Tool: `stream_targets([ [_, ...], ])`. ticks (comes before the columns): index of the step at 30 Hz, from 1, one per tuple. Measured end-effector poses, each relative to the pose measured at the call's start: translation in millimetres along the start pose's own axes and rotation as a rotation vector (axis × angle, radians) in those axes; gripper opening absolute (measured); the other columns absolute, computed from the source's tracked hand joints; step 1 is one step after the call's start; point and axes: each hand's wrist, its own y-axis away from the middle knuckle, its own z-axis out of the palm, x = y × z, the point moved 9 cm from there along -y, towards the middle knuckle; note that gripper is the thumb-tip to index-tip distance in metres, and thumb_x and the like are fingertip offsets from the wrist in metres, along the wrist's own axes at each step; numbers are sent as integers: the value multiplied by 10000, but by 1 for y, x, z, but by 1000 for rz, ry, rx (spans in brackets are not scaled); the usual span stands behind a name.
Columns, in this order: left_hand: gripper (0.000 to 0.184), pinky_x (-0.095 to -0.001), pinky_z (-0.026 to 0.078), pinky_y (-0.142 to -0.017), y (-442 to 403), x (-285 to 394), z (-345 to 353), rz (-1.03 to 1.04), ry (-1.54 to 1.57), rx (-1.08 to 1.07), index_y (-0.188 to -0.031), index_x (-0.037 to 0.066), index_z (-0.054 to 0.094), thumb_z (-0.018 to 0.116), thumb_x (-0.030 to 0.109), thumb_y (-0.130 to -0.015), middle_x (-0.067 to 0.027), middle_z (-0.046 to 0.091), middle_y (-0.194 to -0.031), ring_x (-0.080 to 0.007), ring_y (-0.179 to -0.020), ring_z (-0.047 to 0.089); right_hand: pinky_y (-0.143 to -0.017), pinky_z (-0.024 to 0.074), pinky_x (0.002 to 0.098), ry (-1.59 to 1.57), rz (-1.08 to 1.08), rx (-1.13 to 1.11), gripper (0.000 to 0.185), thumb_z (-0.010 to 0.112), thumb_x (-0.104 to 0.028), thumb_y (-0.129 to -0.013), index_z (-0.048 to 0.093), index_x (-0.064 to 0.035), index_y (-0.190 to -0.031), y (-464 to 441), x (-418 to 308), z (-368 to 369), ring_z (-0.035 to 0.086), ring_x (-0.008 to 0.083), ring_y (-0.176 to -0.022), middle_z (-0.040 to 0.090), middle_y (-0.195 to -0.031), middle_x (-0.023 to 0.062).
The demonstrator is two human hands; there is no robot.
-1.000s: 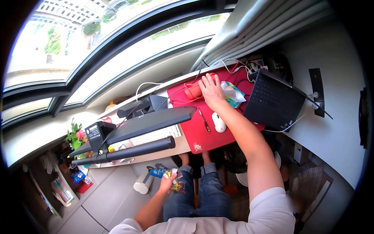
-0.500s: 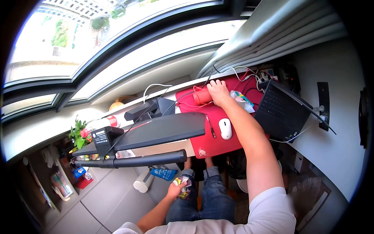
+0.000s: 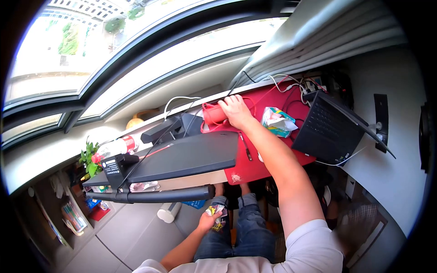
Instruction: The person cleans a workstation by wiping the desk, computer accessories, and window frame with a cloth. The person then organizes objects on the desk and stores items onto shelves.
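My right hand (image 3: 235,111) reaches across the desk, its fingers closed around the right end of a red cylinder (image 3: 212,114) with a red cord looped about it. The cylinder lies on the red desk mat (image 3: 284,93), close behind the monitor (image 3: 191,157). Down by my left thigh, my left hand (image 3: 208,221) grips a crumpled wrapper (image 3: 217,211) with yellow and purple print. A tissue pack (image 3: 277,122) lies to the right of my right hand. My right forearm covers most of the white mouse (image 3: 260,157). A dark pen (image 3: 246,146) rests beside it.
A black laptop (image 3: 325,129) stands open at the right, with white cables (image 3: 296,84) behind it. A light bar (image 3: 154,195) runs along the monitor. A bottle with a red label (image 3: 129,144) and a green plant (image 3: 89,157) are at the left.
My right hand has moved left along with the red cylinder. The tissue pack shows more fully, while my forearm now covers most of the mouse. My left hand has barely moved.
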Motion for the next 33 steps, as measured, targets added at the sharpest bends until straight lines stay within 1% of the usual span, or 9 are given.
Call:
stream_targets([
  [2, 390, -325, 559, -772, -3, -4, 3, 11, -9, 4, -1177, 12, 722, 824, 268, -901, -62, 758, -1041, -149, -881, 708, -1062, 398, 455, 7, -45, 37, 400, 660, -154, -841, 632, -97, -1236, 1, -4, -4, 589, 282, -1123, 637, -1102, 109],
  [3, 387, -324, 559, -771, -6, -7, 3, 12, -27, 3, -1178, 14, 722, 822, 267, -902, -61, 757, -1042, -147, -880, 706, -1098, 389, 470, -40, -48, 47, 535, 722, -129, -763, 624, -79, -1287, 2, -3, -6, 593, 307, -1143, 640, -1156, 125],
  [9, 378, -314, 552, -768, -3, 14, 21, 17, -54, -45, -1200, 19, 712, 800, 262, -923, -56, 755, -1051, -138, -883, 701, -1158, 353, 511, 28, 66, 136, 494, 626, -92, -849, 607, -63, -1342, 28, 5, -41, 519, 325, -1340, 585, -1358, 154],
  [12, 359, -308, 548, -790, -10, 22, 31, 61, -32, -78, -1212, 24, 700, 785, 238, -937, -48, 750, -1072, -137, -918, 698, -1122, 410, 486, -139, 155, 254, 496, 649, -16, -843, 596, -21, -1336, 73, 8, -94, 535, 354, -1319, 571, -1401, 161],
  [19, 331, -290, 541, -763, -6, 58, 57, 151, -29, -130, -1190, 37, 717, 777, 252, -945, -31, 752, -1048, -115, -876, 690, -1011, 498, 456, 57, 575, 331, 486, 646, 52, -835, 621, -18, -1315, 156, 32, -168, 596, 360, -1162, 613, -1353, 160],
  [22, 332, -291, 541, -762, -7, 52, 56, 124, -51, -140, -1186, 38, 717, 779, 256, -943, -26, 745, -1033, -116, -872, 685, -922, 515, 443, 111, 628, -29, 288, 711, -22, -814, 658, -21, -1097, 157, 57, -151, 597, 336, -1092, 624, -1135, 143],
  [26, 339, -302, 548, -768, -2, 43, 52, 137, -55, -142, -1196, 35, 716, 781, 250, -942, -34, 747, -1048, -125, -886, 694, -901, 529, 426, 195, 528, -44, 200, 714, -88, -821, 658, -23, -1000, 151, 48, -126, 611, 324, -1038, 612, -1058, 140],
  [30, 366, -322, 554, -867, -2, 31, 42, 80, -54, -155, -1238, 26, 689, 781, 221, -942, -51, 747, -1119, -151, -985, 703, -726, 579, 467, 168, 581, -133, 112, 611, -53, -883, 680, -55, -971, 164, 70, -79, 713, 351, -857, 650, -1007, 140],
  [33, 392, -325, 556, -875, 1, 22, 30, 56, -64, -135, -1251, 16, 678, 785, 223, -936, -62, 746, -1128, -156, -987, 706, -689, 577, 494, 86, 582, 73, 131, 597, -38, -897, 665, -66, -1006, 161, 57, -100, 709, 397, -800, 655, -974, 159],
])
